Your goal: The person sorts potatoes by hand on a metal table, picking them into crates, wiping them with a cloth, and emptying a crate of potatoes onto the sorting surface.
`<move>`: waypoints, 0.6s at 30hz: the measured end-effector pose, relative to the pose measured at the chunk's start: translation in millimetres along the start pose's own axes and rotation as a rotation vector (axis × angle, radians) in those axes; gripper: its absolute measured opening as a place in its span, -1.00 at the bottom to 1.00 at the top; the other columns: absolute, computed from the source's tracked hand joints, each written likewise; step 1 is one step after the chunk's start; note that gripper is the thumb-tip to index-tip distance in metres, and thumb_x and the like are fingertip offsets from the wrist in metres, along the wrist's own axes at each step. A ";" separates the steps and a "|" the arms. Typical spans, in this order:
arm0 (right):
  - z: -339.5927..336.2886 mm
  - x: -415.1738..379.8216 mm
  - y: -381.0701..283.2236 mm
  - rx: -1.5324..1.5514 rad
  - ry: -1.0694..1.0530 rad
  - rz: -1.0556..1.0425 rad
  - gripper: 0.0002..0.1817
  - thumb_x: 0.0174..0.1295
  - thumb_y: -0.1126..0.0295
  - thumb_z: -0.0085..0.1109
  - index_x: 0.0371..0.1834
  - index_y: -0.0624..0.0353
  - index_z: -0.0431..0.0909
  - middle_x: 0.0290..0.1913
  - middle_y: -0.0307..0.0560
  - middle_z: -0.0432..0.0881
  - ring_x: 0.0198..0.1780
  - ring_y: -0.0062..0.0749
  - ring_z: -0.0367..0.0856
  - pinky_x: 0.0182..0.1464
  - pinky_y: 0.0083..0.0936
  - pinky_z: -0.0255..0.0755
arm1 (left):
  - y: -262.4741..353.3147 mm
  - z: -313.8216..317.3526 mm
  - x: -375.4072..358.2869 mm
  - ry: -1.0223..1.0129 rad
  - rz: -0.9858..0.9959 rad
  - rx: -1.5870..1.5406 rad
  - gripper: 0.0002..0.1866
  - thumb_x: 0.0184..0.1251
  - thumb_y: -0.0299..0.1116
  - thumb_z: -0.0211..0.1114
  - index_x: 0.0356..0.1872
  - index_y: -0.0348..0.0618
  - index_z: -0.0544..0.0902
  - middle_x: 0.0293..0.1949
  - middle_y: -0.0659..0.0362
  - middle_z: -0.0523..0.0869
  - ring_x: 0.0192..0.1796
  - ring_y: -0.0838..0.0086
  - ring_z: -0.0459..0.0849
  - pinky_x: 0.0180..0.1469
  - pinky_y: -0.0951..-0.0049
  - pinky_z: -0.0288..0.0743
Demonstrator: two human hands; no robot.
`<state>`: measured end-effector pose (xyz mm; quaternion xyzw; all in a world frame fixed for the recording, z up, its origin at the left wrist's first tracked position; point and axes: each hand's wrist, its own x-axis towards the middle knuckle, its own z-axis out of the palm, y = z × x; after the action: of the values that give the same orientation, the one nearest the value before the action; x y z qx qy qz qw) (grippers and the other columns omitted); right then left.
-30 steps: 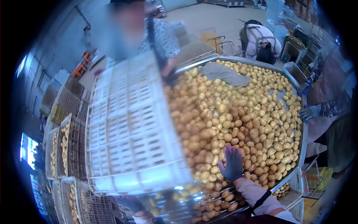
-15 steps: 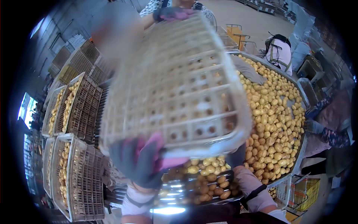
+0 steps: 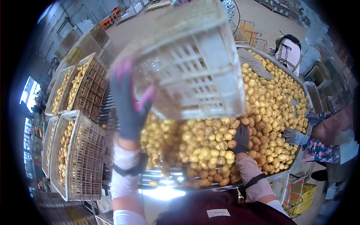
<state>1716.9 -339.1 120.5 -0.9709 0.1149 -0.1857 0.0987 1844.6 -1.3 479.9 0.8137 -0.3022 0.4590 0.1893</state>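
Spreading left fingers [image 3: 122, 77] against crate [image 3: 215, 71], right fingers [image 3: 242, 132] extended, touching potatoes [image 3: 212, 153]

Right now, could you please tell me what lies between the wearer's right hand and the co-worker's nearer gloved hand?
In the head view, potatoes lie between the wearer's right hand and the co-worker's nearer gloved hand.

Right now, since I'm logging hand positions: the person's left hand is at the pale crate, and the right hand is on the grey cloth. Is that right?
Not quite: the right hand is among the potatoes, while the grey cloth lies farther off, as the head view shows. The left hand is at the pale crate, as you said.
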 end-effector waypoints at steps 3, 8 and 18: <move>8.4 13.9 3.7 -0.050 -0.004 -0.015 -0.41 0.29 0.27 0.04 0.38 0.25 0.34 0.40 0.14 0.36 0.47 0.11 0.24 0.57 -0.01 -0.02 | -1.7 -5.7 -113.0 -0.141 -0.242 0.028 -0.34 0.45 -0.21 0.19 0.49 -0.27 0.29 0.51 -0.07 0.31 0.57 0.02 0.20 0.56 0.07 0.08; 25.9 16.1 16.4 -0.120 -0.030 -0.092 -0.41 0.33 0.30 -0.02 0.43 0.25 0.29 0.44 0.13 0.32 0.51 0.09 0.20 0.59 -0.04 -0.04 | 38.4 -8.7 -288.0 -0.543 -0.504 0.036 -0.26 0.43 0.02 0.22 0.50 -0.19 0.32 0.51 -0.09 0.30 0.59 -0.02 0.15 0.58 -0.04 -0.03; -129.3 67.9 -46.1 0.346 -0.277 -0.032 -0.74 0.12 0.41 0.22 -0.09 0.10 0.65 0.07 0.10 0.63 0.12 -0.11 0.63 0.11 -0.20 0.54 | 81.1 -18.6 -386.1 -0.781 -0.581 0.081 -0.14 0.38 0.18 0.18 0.54 -0.16 0.22 0.59 -0.21 0.05 0.61 -0.21 -0.06 0.54 -0.32 -0.29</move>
<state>1737.4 -332.0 272.1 -0.9574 0.0512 -0.0690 0.2758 1625.9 71.9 159.2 0.9825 -0.0932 0.0588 0.1501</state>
